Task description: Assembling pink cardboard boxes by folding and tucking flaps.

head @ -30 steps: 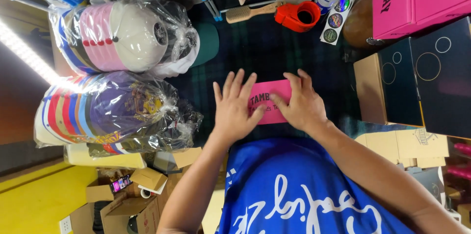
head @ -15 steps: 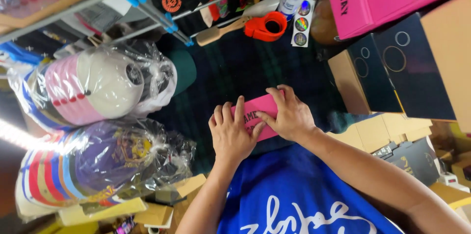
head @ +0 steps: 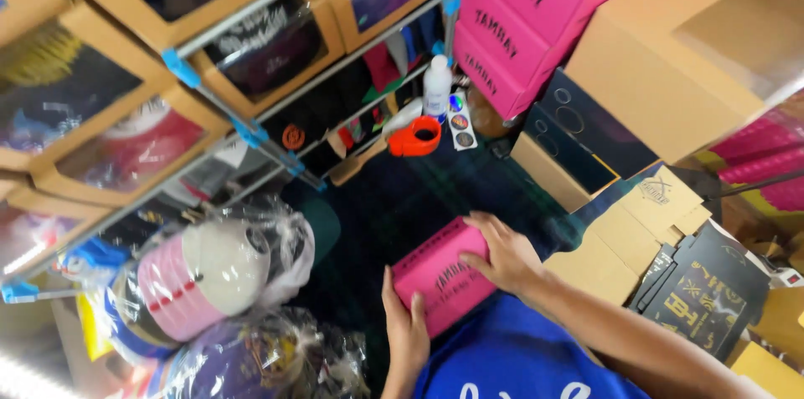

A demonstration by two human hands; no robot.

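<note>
Between two hands (head: pixel 456 290), one pink box (head: pixel 441 276) sits gripped.

The wearer's body, seen from the head camera.
Both hands, left (head: pixel 408 328) and right (head: pixel 506 257), are bare, with no gloves, rings or watch visible; the forearms are bare as far as the frame shows them. A bright blue shirt (head: pixel 511 353) covers the torso, bearing white script lettering, partly cut off at the lower edge.
</note>
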